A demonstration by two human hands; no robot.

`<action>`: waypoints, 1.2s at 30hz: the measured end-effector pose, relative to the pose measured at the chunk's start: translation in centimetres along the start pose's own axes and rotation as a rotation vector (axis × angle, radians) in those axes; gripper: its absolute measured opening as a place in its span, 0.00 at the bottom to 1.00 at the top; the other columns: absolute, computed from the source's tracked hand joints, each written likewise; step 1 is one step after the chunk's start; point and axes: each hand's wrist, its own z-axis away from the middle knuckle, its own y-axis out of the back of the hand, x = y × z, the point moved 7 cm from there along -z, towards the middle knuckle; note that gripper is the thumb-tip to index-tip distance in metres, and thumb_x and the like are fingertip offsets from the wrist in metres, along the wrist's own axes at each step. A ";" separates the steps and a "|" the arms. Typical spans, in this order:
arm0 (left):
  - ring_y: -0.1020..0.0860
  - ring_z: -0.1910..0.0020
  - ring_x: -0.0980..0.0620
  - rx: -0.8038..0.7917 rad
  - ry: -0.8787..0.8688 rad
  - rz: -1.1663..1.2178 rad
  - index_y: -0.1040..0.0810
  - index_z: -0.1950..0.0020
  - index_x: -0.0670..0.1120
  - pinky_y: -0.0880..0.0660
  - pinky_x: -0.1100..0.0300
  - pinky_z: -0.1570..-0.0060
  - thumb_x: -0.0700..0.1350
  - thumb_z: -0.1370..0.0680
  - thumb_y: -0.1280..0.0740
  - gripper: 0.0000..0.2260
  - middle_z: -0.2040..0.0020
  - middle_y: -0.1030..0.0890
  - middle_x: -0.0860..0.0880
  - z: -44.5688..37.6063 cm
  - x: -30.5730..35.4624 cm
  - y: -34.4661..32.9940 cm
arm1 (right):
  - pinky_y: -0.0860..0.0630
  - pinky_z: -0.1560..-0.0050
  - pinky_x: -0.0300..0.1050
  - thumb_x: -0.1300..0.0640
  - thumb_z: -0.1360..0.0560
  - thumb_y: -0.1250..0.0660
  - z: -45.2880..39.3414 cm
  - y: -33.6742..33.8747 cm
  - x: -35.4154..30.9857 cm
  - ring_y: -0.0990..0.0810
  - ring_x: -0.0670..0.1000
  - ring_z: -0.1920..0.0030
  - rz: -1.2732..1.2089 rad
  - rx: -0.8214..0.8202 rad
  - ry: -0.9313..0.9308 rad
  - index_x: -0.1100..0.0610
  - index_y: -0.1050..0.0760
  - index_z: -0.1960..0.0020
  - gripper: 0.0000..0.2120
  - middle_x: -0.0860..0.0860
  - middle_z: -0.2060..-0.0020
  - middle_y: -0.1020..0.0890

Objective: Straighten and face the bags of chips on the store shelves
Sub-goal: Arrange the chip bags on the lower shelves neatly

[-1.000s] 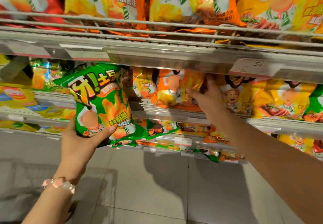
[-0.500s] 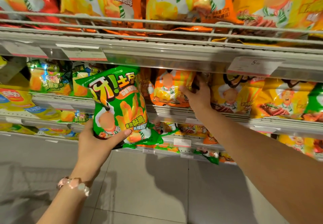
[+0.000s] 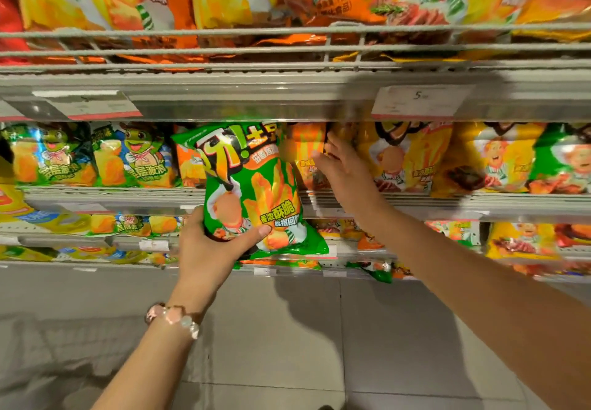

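Observation:
My left hand [image 3: 208, 250] grips the bottom of a green chip bag [image 3: 252, 186] and holds it upright in front of the middle shelf [image 3: 479, 205]. Behind it stands an orange chip bag [image 3: 305, 154] on that shelf. My right hand [image 3: 343, 170] reaches in at this orange bag, fingers spread against its right edge and the neighbouring yellow bag [image 3: 403, 157]; whether it grips either one is hidden. More yellow and green bags stand to the right, frog-printed bags [image 3: 134, 157] to the left.
The top wire shelf [image 3: 287, 48] holds several orange and yellow bags above my hands. A price tag [image 3: 419, 101] hangs on its front rail. Lower shelves [image 3: 96, 243] carry more bags. Grey tiled floor [image 3: 287, 345] lies below.
My left hand has carried the green bag right and up, so it now covers part of the orange bag. My right hand has shifted slightly and its fingers have spread.

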 end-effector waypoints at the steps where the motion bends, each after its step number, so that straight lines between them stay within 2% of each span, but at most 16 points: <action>1: 0.17 0.55 0.43 -0.022 0.004 0.003 0.23 0.51 0.52 0.20 0.42 0.51 0.57 0.49 0.17 0.31 0.56 0.17 0.47 0.1 0.1 -1.0 | 0.35 0.42 0.31 0.51 0.22 0.38 1.3 0.1 -0.2 0.35 0.45 0.30 -0.075 -0.046 -0.033 0.52 0.44 0.24 0.29 0.50 0.28 0.35; 2: 0.17 0.55 0.43 -0.049 -0.001 0.000 0.22 0.50 0.51 0.20 0.42 0.51 0.57 0.49 0.17 0.31 0.56 0.16 0.48 0.3 0.2 -2.0 | 0.35 0.43 0.32 0.48 0.23 0.37 2.5 0.2 -0.3 0.34 0.45 0.31 -0.131 -0.092 -0.060 0.50 0.45 0.24 0.31 0.49 0.28 0.35; 5: 0.17 0.55 0.46 -0.127 -0.030 -0.049 0.22 0.48 0.49 0.20 0.44 0.51 0.58 0.49 0.18 0.34 0.56 0.16 0.48 1.0 0.7 -5.3 | 0.33 0.37 0.40 0.46 0.31 0.29 4.6 1.2 0.0 0.31 0.44 0.33 -0.143 -0.166 -0.109 0.48 0.48 0.23 0.43 0.45 0.30 0.33; 6: 0.17 0.55 0.49 -0.147 -0.046 -0.063 0.22 0.47 0.48 0.20 0.46 0.51 0.58 0.48 0.17 0.34 0.56 0.16 0.49 1.2 0.9 -6.1 | 0.30 0.38 0.39 0.49 0.32 0.25 5.0 1.6 -0.1 0.28 0.41 0.36 -0.135 -0.163 -0.096 0.49 0.46 0.25 0.43 0.43 0.34 0.29; 9: 0.19 0.58 0.60 -0.201 -0.096 -0.082 0.22 0.47 0.48 0.21 0.58 0.53 0.53 0.47 0.21 0.30 0.55 0.17 0.53 2.4 1.9 -9.5 | 0.24 0.51 0.31 0.59 0.34 0.23 5.5 4.4 0.6 0.21 0.33 0.49 -0.158 -0.084 -0.043 0.46 0.37 0.33 0.35 0.40 0.45 0.22; 12: 0.20 0.58 0.66 -0.288 -0.159 -0.090 0.24 0.47 0.50 0.26 0.72 0.59 0.50 0.46 0.21 0.29 0.55 0.18 0.56 3.8 2.7 -12.9 | 0.25 0.42 0.37 0.55 0.36 0.21 6.3 7.7 1.7 0.23 0.36 0.44 -0.105 0.001 -0.042 0.44 0.37 0.32 0.39 0.41 0.41 0.23; 14: 0.19 0.56 0.65 -0.320 -0.178 -0.104 0.24 0.46 0.53 0.26 0.73 0.58 0.53 0.46 0.17 0.32 0.55 0.17 0.55 4.5 2.7 -14.7 | 0.27 0.45 0.29 0.56 0.35 0.21 7.1 10.0 1.9 0.25 0.29 0.48 -0.068 0.054 -0.023 0.44 0.37 0.33 0.37 0.37 0.45 0.24; 16: 0.19 0.53 0.62 -0.354 -0.197 -0.123 0.25 0.46 0.57 0.25 0.70 0.56 0.58 0.48 0.19 0.33 0.53 0.16 0.59 5.2 3.0 -16.4 | 0.29 0.51 0.23 0.58 0.34 0.22 8.2 12.5 2.3 0.27 0.25 0.51 -0.042 0.120 0.007 0.43 0.38 0.34 0.36 0.33 0.48 0.25; 19: 0.19 0.53 0.64 -0.400 -0.248 -0.157 0.26 0.47 0.58 0.26 0.72 0.57 0.56 0.48 0.17 0.33 0.53 0.18 0.64 6.6 3.8 -19.4 | 0.27 0.47 0.27 0.58 0.35 0.22 9.6 15.8 3.1 0.25 0.32 0.44 -0.030 0.190 0.026 0.44 0.36 0.33 0.37 0.36 0.45 0.24; 22: 0.20 0.53 0.65 -0.439 -0.266 -0.181 0.26 0.45 0.57 0.27 0.73 0.57 0.58 0.46 0.18 0.33 0.52 0.18 0.66 8.0 4.6 -23.0 | 0.24 0.45 0.36 0.61 0.34 0.22 10.4 19.7 4.1 0.21 0.37 0.45 -0.064 0.248 0.028 0.45 0.33 0.35 0.33 0.39 0.46 0.20; 26: 0.20 0.52 0.64 -0.479 -0.289 -0.229 0.25 0.44 0.56 0.24 0.66 0.53 0.63 0.47 0.22 0.35 0.51 0.18 0.63 9.3 5.4 -27.7 | 0.25 0.49 0.29 0.59 0.34 0.23 11.4 24.9 4.2 0.22 0.31 0.50 -0.022 0.284 0.026 0.47 0.34 0.33 0.34 0.35 0.50 0.21; 28: 0.21 0.53 0.67 -0.482 -0.320 -0.251 0.27 0.46 0.57 0.28 0.74 0.56 0.64 0.47 0.24 0.32 0.53 0.19 0.65 9.9 6.2 -29.8 | 0.24 0.50 0.30 0.58 0.34 0.23 11.8 27.7 4.2 0.21 0.34 0.49 -0.017 0.291 0.024 0.50 0.33 0.32 0.34 0.37 0.48 0.20; 30: 0.23 0.51 0.65 -0.430 -0.369 -0.259 0.28 0.47 0.55 0.32 0.76 0.55 0.66 0.44 0.28 0.30 0.53 0.20 0.60 10.3 7.2 -31.1 | 0.23 0.50 0.33 0.57 0.34 0.23 12.4 30.8 4.4 0.20 0.37 0.49 -0.028 0.314 -0.001 0.49 0.31 0.33 0.32 0.40 0.49 0.18; 32: 0.25 0.46 0.55 -0.368 -0.456 -0.269 0.28 0.45 0.50 0.32 0.69 0.47 0.67 0.39 0.31 0.30 0.48 0.23 0.53 10.4 8.5 -32.0 | 0.22 0.48 0.38 0.58 0.35 0.23 12.7 33.8 4.7 0.19 0.40 0.48 -0.025 0.326 -0.026 0.47 0.32 0.36 0.31 0.42 0.49 0.18; 34: 0.27 0.43 0.49 -0.312 -0.596 -0.347 0.28 0.43 0.48 0.30 0.55 0.42 0.67 0.35 0.32 0.30 0.45 0.25 0.49 10.0 10.3 -32.9 | 0.22 0.47 0.42 0.59 0.35 0.23 12.8 36.4 4.8 0.19 0.43 0.49 -0.012 0.339 -0.045 0.48 0.33 0.38 0.31 0.44 0.49 0.19; 36: 0.28 0.41 0.45 -0.254 -0.817 -0.547 0.26 0.41 0.45 0.31 0.41 0.42 0.69 0.34 0.33 0.33 0.43 0.26 0.47 9.6 11.9 -34.4 | 0.22 0.51 0.38 0.60 0.35 0.23 12.7 38.9 5.0 0.19 0.42 0.50 0.000 0.359 -0.048 0.50 0.32 0.38 0.30 0.45 0.49 0.19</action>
